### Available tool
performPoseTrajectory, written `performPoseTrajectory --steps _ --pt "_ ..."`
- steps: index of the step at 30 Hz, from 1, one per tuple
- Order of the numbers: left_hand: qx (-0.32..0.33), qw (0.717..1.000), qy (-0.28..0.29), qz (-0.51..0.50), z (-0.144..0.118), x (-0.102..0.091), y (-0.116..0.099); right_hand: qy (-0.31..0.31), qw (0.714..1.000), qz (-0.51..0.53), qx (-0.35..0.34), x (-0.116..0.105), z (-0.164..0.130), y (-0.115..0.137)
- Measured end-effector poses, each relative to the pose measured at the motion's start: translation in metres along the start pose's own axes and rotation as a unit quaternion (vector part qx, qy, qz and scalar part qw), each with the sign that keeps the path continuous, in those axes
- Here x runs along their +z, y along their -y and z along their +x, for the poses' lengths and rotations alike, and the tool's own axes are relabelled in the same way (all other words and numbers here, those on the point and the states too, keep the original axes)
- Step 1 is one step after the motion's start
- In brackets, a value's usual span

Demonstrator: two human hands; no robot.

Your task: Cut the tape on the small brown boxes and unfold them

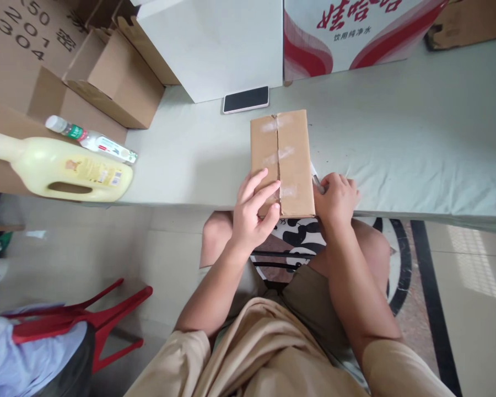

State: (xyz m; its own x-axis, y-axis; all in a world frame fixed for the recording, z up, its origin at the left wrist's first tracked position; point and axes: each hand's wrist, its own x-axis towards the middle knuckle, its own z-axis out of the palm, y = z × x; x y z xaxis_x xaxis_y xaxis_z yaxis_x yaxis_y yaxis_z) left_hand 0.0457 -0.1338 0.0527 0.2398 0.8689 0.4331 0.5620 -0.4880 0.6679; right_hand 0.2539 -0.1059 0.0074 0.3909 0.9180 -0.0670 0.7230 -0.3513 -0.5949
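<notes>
A small brown cardboard box (281,154) lies flat at the near edge of the pale table (397,143), its flaps closed along a middle seam with patches of tape residue. My left hand (254,212) rests on the box's near left corner, fingers spread over the top. My right hand (337,198) is curled into a fist against the box's right side and grips a thin metal tool (317,183) whose tip points at the box edge.
A phone (246,100) lies face up behind the box. A white box (215,44) and a red-and-white printed carton (355,33) stand at the back. Open cardboard boxes (111,77), a yellow jug (66,168) and a plastic bottle (91,139) sit left. A red stool (95,322) stands below.
</notes>
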Motion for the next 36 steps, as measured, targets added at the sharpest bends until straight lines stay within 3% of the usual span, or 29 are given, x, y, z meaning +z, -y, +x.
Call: performPoseTrajectory --steps 8,13,16,21,26,30,33,36 --pt "0.008 1.000 -0.025 -0.003 0.000 0.006 -0.001 0.050 0.999 0.001 -0.001 -0.005 -0.001 0.001" --pt "0.017 0.999 -0.037 0.001 0.002 0.009 0.000 0.014 0.999 0.033 0.038 -0.009 -0.002 -0.006" --pt "0.024 0.999 -0.045 -0.005 0.002 0.012 -0.001 -0.021 0.993 0.115 0.036 -0.019 -0.009 -0.012" --pt "0.019 0.999 -0.044 -0.002 0.003 0.016 -0.004 -0.020 0.930 0.365 -0.050 -0.060 -0.030 -0.002" --pt "0.027 0.997 -0.059 0.044 0.006 0.023 -0.012 -0.032 0.899 0.404 -0.169 -0.099 -0.037 0.038" --pt "0.036 0.995 -0.058 0.066 0.009 0.029 -0.024 -0.061 0.855 0.470 -0.210 -0.099 -0.028 0.064" --pt "0.036 0.995 -0.058 0.079 0.008 0.030 -0.032 -0.116 0.877 0.404 -0.231 -0.089 -0.022 0.071" --pt "0.040 0.994 -0.061 0.080 0.006 0.031 -0.037 -0.107 0.916 0.314 -0.228 -0.085 -0.023 0.070"
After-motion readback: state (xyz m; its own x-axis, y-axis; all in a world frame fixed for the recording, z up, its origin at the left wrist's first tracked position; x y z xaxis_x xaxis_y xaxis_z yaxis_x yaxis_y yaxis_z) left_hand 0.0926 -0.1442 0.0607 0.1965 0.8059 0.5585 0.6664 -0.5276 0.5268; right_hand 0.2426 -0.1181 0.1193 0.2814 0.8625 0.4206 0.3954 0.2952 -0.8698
